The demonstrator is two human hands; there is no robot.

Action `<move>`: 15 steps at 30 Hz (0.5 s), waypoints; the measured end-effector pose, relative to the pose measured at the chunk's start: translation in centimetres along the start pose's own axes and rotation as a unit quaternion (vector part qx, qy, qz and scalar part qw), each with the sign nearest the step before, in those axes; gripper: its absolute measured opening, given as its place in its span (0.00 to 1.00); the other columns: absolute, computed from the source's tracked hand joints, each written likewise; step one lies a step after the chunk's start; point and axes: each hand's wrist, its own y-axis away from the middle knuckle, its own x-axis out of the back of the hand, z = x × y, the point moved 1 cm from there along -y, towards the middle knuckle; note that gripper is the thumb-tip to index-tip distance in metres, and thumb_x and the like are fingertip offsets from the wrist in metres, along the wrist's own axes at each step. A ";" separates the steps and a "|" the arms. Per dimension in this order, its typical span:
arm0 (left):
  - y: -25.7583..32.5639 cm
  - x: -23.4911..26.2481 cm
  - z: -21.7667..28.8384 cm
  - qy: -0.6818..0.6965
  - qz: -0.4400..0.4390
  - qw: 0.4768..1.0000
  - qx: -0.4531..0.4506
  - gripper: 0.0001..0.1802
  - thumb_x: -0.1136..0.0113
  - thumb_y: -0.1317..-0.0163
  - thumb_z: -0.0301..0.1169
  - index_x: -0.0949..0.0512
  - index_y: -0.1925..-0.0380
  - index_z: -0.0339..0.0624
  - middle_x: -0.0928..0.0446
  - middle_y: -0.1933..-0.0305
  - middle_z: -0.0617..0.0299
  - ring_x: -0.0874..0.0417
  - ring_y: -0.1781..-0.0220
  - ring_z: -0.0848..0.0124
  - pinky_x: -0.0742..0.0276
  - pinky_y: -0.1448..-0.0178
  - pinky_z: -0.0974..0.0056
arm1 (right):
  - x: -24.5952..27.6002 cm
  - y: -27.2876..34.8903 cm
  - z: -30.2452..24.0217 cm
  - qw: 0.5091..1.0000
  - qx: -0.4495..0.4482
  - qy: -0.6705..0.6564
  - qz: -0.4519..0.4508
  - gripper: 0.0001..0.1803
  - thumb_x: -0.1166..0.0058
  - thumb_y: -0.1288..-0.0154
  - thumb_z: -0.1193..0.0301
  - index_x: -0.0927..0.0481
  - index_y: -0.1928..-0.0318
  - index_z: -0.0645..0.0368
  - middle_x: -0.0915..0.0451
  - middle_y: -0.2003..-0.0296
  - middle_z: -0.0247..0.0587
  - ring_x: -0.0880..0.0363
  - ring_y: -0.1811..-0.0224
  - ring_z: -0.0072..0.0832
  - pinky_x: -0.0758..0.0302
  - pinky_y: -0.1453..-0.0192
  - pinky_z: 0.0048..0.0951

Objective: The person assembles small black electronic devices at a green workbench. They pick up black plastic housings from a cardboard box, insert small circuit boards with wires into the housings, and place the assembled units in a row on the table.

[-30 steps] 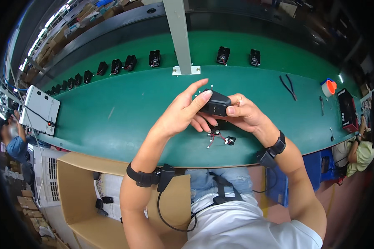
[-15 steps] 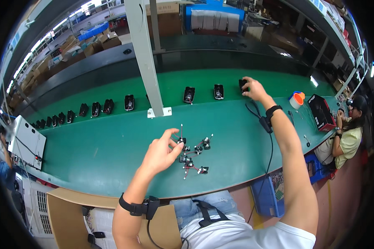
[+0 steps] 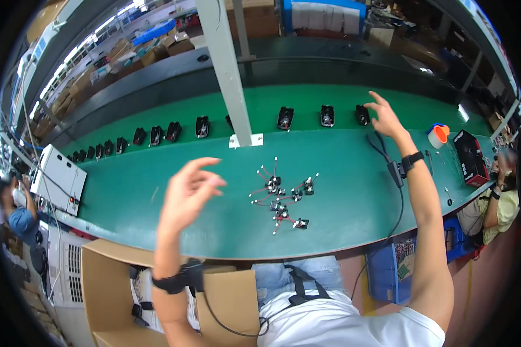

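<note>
At the far left of the green table point(image 3: 127, 196) sits a white box point(image 3: 59, 178) with cables, well to the left of the grey post point(image 3: 226, 69) that stands on the table's middle. A row of small black parts point(image 3: 156, 135) runs along the far edge of the table to the left of the post, and three more lie to the right of it.

The left hand point(image 3: 188, 194) is raised above the table, in front of the post and a little left of it. Its fingers are loosely spread and slightly curled, and it holds nothing. Just to the right of it, in front of the post, lies a cluster of small wired parts point(image 3: 283, 199) with red and white leads, apart from the hand.

The right hand point(image 3: 384, 115) is stretched out to the far edge of the table, well right of the post. Its fingers are spread open and empty, just beside the last black part point(image 3: 362, 114) in the row; whether it touches that part I cannot tell. A black band with a cable sits on its wrist.

Farther right of the post stand an orange-topped cup point(image 3: 439, 136) and a black and red box point(image 3: 470, 157).
</note>
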 end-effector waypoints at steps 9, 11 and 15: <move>28.2 21.6 -11.2 -0.128 0.590 0.783 0.150 0.12 0.43 0.29 0.33 0.20 0.53 0.37 0.18 0.68 0.61 0.17 0.68 0.73 0.23 0.65 0.72 | -0.7 9.7 -18.3 0.957 0.128 -0.247 -0.080 0.18 0.41 0.41 0.71 0.19 0.49 0.59 0.27 0.35 0.48 0.27 0.34 0.43 0.30 0.33 0.40; 35.4 22.2 -15.9 -0.238 0.535 0.734 0.344 0.21 0.38 0.36 0.39 0.20 0.50 0.34 0.16 0.58 0.53 0.14 0.56 0.64 0.16 0.52 0.60 | -2.1 11.1 -17.3 0.940 0.086 -0.310 -0.116 0.19 0.43 0.39 0.72 0.20 0.46 0.58 0.29 0.33 0.45 0.29 0.33 0.36 0.32 0.34 0.36; 44.5 16.2 -27.9 -0.335 0.298 0.586 0.675 0.56 0.32 0.48 0.60 0.42 0.27 0.39 0.42 0.26 0.33 0.37 0.26 0.38 0.36 0.25 0.48 | -6.4 11.2 -8.3 0.901 0.002 -0.401 -0.164 0.16 0.50 0.28 0.74 0.22 0.42 0.64 0.29 0.33 0.45 0.34 0.29 0.34 0.44 0.25 0.35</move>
